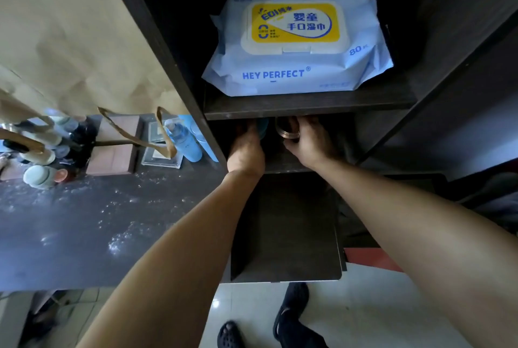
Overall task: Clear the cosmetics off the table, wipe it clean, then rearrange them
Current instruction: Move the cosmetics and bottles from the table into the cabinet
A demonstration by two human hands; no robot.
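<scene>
Our right hand (pixel 309 144) reaches into the lower cabinet compartment (pixel 283 164), fingers curled round a small round jar (pixel 286 131) with a shiny rim. Our left hand (pixel 246 153) sits in beside it, next to a teal object (pixel 263 126); its fingers are hidden under the shelf (pixel 308 106), so we cannot tell its grip. On that shelf lies a pack of wet wipes (pixel 294 47). Off to the left, the dusty counter (pixel 84 221) carries blue bottles (pixel 183 141) and a cluster of pots and tubes (pixel 44 154).

Wipes pack (pixel 297 67) lies on shelf (pixel 308 108), right of the table (pixel 84 235).
</scene>
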